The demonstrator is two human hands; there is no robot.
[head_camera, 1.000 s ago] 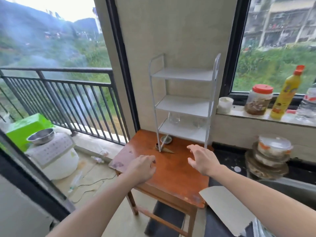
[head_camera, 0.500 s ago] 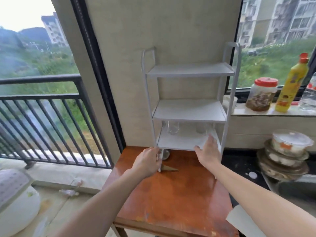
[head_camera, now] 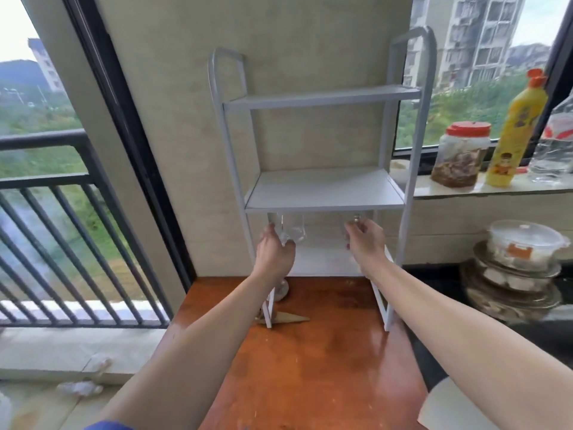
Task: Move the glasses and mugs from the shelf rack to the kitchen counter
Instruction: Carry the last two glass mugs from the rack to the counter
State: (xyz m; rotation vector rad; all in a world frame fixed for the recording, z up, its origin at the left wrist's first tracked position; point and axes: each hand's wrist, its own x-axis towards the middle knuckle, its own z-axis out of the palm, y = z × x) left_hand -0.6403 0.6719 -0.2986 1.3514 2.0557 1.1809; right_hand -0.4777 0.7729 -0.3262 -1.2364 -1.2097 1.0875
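Observation:
A white three-tier shelf rack (head_camera: 322,193) stands on a small brown wooden table (head_camera: 310,361) against the wall. Its top and middle tiers are bare. On the bottom tier stands a clear glass (head_camera: 294,232) at the left, and my left hand (head_camera: 274,249) is wrapped around its near side. At the right of the same tier, a second clear glass (head_camera: 356,220) is mostly hidden behind my right hand (head_camera: 366,240), whose fingers curl around it. Both glasses still rest on the bottom shelf.
The dark kitchen counter (head_camera: 440,274) lies right of the table with stacked bowls and containers (head_camera: 514,268). On the window sill stand a red-lidded jar (head_camera: 462,153), a yellow bottle (head_camera: 514,131) and a clear plastic bottle (head_camera: 555,144). A balcony railing (head_camera: 62,243) is at left.
The view has come closer to the rack. Both hands have risen from the table and the shelf's front edge into the bottom tier and closed around the two glasses.

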